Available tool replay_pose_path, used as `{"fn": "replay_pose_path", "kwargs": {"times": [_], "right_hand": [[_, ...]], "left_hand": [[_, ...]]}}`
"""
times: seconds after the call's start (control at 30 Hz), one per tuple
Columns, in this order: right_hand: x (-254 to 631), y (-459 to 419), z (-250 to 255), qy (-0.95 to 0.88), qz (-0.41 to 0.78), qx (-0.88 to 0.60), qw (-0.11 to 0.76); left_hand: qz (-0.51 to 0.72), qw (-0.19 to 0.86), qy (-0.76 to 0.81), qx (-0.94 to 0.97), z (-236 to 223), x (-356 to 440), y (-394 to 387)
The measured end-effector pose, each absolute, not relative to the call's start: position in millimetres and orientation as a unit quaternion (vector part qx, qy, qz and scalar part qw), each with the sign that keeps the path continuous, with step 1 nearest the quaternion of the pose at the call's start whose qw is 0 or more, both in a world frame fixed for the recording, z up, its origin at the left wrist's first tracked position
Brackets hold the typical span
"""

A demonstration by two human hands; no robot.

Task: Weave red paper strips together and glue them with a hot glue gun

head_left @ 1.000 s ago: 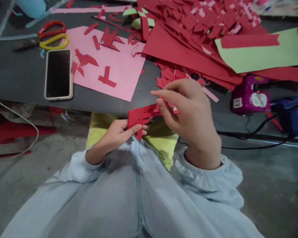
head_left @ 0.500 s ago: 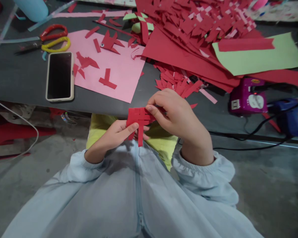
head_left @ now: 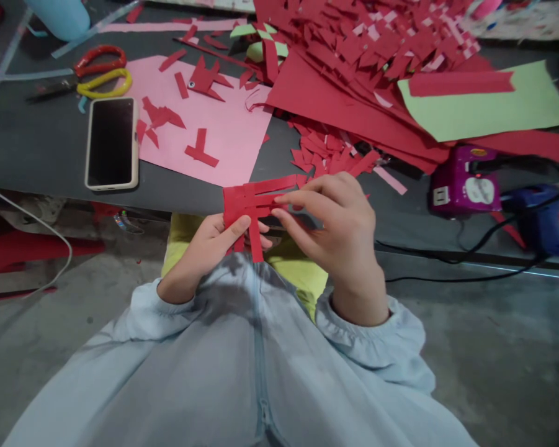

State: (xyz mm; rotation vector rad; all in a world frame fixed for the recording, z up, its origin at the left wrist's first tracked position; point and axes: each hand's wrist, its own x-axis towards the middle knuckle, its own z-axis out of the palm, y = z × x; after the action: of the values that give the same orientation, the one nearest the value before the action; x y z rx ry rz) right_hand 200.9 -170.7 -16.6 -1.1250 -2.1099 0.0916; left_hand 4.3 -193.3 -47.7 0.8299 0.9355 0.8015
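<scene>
A small woven piece of red paper strips [head_left: 249,205] is held just below the table's front edge, above my lap. My left hand [head_left: 214,245] grips its lower left part, thumb on top, fingers closed beneath. My right hand [head_left: 337,220] pinches the strips that stick out to the right, with thumb and forefinger closed on them. One strip hangs down from the piece between my hands. A heap of loose red strips [head_left: 335,155] lies on the table right behind my right hand.
On the dark table [head_left: 37,149] lie a phone [head_left: 110,141], red and yellow scissors [head_left: 93,73], a pink sheet [head_left: 214,130] with red cut-outs, big red sheets [head_left: 348,105], a green sheet [head_left: 484,105] and woven red mats [head_left: 391,37]. A purple device [head_left: 465,183] and blue glue gun [head_left: 535,217] with cables sit right.
My right hand came down from above the piece and closed on its right-hand strips. The woven piece shifted slightly left and up, with longer strips now showing to the right.
</scene>
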Motion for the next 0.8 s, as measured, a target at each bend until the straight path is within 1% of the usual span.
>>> {"fn": "replay_pose_path", "kwargs": {"times": [0.13, 0.23, 0.43, 0.53, 0.67, 0.8], "right_hand": [[195, -171, -27, -0.819, -0.051, -0.410, 0.399], [194, -171, -31, -0.819, -0.111, -0.393, 0.403], [201, -169, -33, -0.823, -0.182, -0.347, 0.412], [202, -169, -33, -0.822, -0.174, -0.348, 0.416], [204, -171, -34, -0.814, -0.140, -0.408, 0.389], [203, -178, -34, -0.778, -0.080, -0.441, 0.441]], "left_hand": [[0.376, 0.746, 0.405, 0.372, -45, 7, -194], [0.366, 0.751, 0.404, 0.373, -42, 7, -195], [0.333, 0.768, 0.388, 0.386, -41, 6, -198], [0.338, 0.772, 0.379, 0.383, -40, 8, -198], [0.358, 0.748, 0.401, 0.390, -37, 10, -196], [0.380, 0.717, 0.428, 0.398, -39, 11, -195]]}}
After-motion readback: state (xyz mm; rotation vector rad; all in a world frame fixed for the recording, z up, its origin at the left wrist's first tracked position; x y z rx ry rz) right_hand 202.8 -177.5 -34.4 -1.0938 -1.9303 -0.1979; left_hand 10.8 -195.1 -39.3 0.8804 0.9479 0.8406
